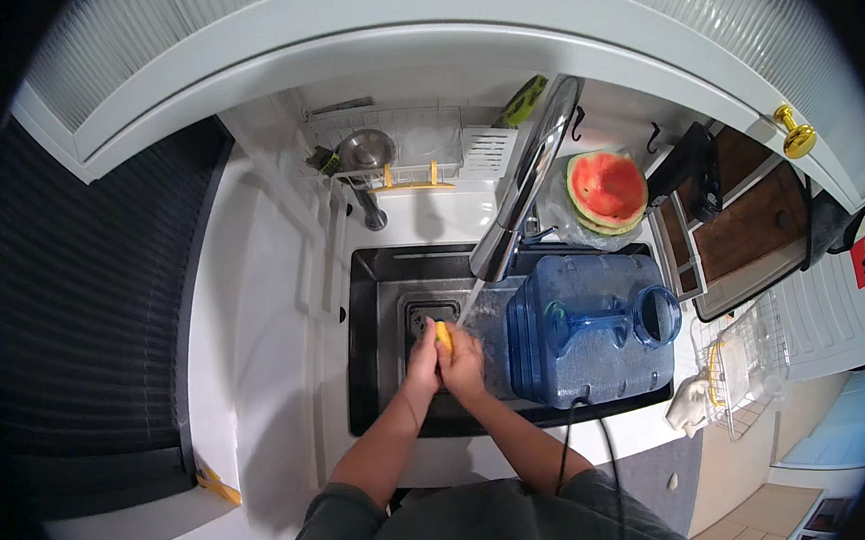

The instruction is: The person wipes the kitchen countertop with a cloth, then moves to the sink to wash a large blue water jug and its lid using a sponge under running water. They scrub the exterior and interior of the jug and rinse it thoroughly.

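Observation:
Over the sink, my left hand (424, 359) and my right hand (464, 362) are pressed close together around a small yellow object (444, 336). Fingers cover most of it, so I cannot tell what it is. A stream of water (469, 304) runs from the chrome faucet (493, 254) and falls right beside the fingers of my right hand. Below lies the dark metal sink (384, 333), its drain (422, 314) partly hidden behind my hands. A large blue translucent water jug (597, 367) rests on its side across the right part of the sink, its round mouth uncapped.
Behind the sink stands a wire dish rack (435, 145) with a metal bowl (366, 151). A hollowed watermelon half (609, 188) sits right of the faucet. Farther right are a brown cutting board (752, 217) and a wire basket (747, 357). A glass-fronted cabinet (414, 8) overhangs everything.

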A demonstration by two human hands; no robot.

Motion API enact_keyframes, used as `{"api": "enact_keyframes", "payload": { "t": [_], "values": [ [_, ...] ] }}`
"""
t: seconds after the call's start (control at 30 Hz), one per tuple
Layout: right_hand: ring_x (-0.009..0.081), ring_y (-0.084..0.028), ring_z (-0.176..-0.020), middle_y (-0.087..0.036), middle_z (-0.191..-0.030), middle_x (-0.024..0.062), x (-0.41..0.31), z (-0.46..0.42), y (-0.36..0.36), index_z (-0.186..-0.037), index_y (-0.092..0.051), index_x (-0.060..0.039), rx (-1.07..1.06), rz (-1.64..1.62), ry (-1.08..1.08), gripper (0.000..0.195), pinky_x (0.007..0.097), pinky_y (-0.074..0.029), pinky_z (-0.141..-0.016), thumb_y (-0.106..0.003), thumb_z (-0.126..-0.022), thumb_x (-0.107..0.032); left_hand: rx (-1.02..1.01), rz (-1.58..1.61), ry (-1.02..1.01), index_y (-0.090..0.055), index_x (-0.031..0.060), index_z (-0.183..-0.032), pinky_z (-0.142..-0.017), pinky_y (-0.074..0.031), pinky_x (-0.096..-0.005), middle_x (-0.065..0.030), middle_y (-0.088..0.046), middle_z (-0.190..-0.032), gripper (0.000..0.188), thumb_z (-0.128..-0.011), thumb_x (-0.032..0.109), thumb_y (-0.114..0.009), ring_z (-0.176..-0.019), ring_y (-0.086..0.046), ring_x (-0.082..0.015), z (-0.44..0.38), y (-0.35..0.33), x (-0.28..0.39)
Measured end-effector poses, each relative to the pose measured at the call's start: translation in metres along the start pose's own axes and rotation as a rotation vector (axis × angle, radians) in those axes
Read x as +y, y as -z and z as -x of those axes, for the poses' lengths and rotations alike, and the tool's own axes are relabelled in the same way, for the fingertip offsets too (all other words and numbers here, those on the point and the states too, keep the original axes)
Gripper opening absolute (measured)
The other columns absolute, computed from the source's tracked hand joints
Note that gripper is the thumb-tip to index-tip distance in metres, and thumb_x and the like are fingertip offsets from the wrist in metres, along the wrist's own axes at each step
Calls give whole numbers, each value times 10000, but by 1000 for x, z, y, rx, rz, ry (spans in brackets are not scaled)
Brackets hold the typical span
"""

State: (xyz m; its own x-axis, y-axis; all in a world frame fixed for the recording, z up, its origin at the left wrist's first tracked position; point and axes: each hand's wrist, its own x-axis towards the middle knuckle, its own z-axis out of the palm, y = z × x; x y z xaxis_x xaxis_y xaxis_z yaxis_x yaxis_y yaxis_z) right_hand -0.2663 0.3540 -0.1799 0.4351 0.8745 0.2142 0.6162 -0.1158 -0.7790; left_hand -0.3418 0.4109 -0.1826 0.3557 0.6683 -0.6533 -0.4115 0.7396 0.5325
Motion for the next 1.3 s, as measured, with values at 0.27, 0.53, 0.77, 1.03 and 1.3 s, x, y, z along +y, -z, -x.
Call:
{"api": "enact_keyframes", "payload": {
  "t": [0.27, 0.53, 0.77, 1.03, 1.3],
  "values": [
    [367, -549, -1081, -598, -1228, 128, 41, 13, 9, -1147, -621, -82, -52, 67, -96, 306, 439, -405, -950, -633, -868, -208, 66, 9, -90, -528, 38, -1254, -869, -514, -365, -108, -619, -1144, 462, -888, 279, -675, -1017, -628, -221, 14, 5, -5],
    [369, -529, -1127, -557, -1313, 135, 85, -11, -27, -1233, -635, -147, -137, -141, -568, 419, 411, -425, -970, -543, -924, -415, -53, -90, -155, -599, 67, -1176, -856, -506, -337, -63, -649, -1070, 313, -897, 198, -653, -967, -625, -175, 8, 8, -19],
    [273, -409, -1288, -427, -1436, 123, 78, 18, -27, -1410, -415, -130, -272, -910, -1316, 654, 460, -438, -890, -512, -926, -559, 1, 70, -195, -570, 54, -1205, -886, -497, -414, -106, -630, -1128, 358, -882, 188, -651, -997, -627, -252, 0, 32, -24],
    [281, -518, -1135, -521, -1313, 141, 84, -7, -14, -1349, -489, -56, -366, -751, -1017, 702, 433, -421, -920, -593, -881, -568, -91, -113, 55, -499, 59, -1308, -891, -502, -437, -125, -603, -1221, 535, -849, 254, -691, -1072, -612, -294, -5, 59, -14],
    [258, -612, -986, -655, -1039, 119, 96, -16, -8, -1274, -589, -140, -370, -386, -688, 507, 387, -467, -859, -605, -897, -479, -302, -306, 482, -517, 107, -1302, -841, -537, -401, -101, -635, -1158, 485, -871, 266, -676, -993, -651, -250, -19, 65, 41]
  ]
}}
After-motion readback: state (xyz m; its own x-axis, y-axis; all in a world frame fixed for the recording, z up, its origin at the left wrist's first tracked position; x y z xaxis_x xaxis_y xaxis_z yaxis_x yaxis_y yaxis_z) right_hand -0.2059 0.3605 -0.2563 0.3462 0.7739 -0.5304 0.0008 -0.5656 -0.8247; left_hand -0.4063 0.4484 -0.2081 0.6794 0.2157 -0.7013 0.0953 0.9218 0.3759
